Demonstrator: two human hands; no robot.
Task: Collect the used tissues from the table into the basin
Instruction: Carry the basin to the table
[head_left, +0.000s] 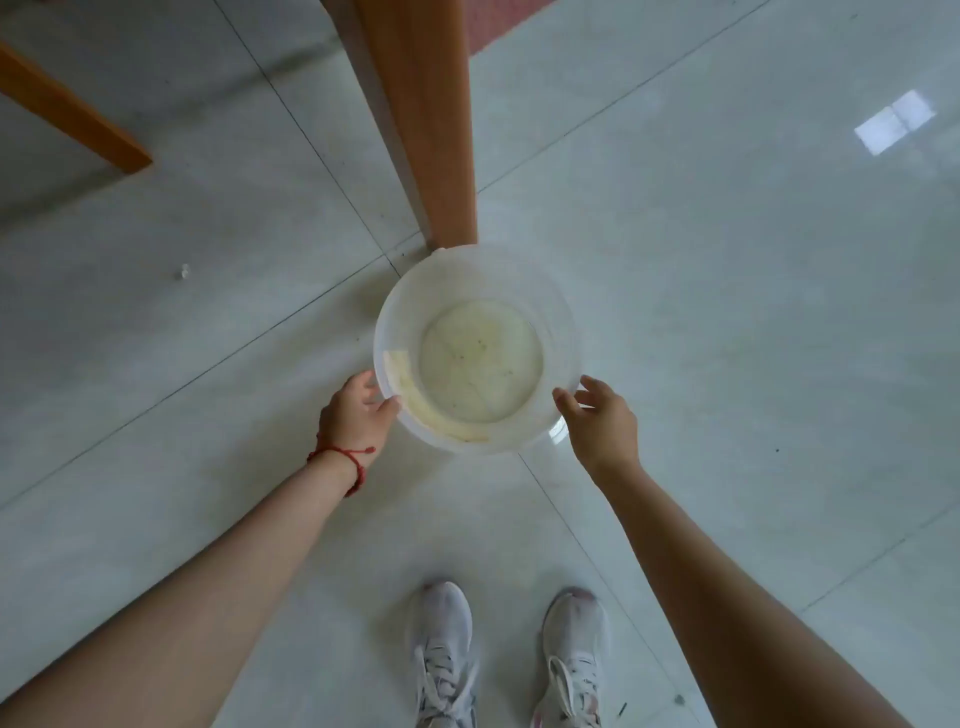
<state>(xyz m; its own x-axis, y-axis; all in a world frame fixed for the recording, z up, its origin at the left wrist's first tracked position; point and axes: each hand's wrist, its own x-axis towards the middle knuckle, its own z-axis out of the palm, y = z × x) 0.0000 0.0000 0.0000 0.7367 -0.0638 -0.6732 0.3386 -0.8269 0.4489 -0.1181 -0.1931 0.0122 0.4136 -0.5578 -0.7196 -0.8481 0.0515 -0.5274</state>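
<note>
Translucent basin (395, 332), empty, lying on the tiled floor (727, 312) near a wooden table leg (431, 130); left hand (356, 415) gripping its left rim, right hand (605, 423) hovering with fingers spread at its right rim.

My basin (477, 349) is a round, translucent white plastic bowl, upright, mouth toward me. It sits low over the pale tiled floor, at the foot of a wooden table leg. Nothing lies inside; its flat bottom looks yellowish and speckled, and a yellowed streak runs along the inner wall on the near-left side.
</note>
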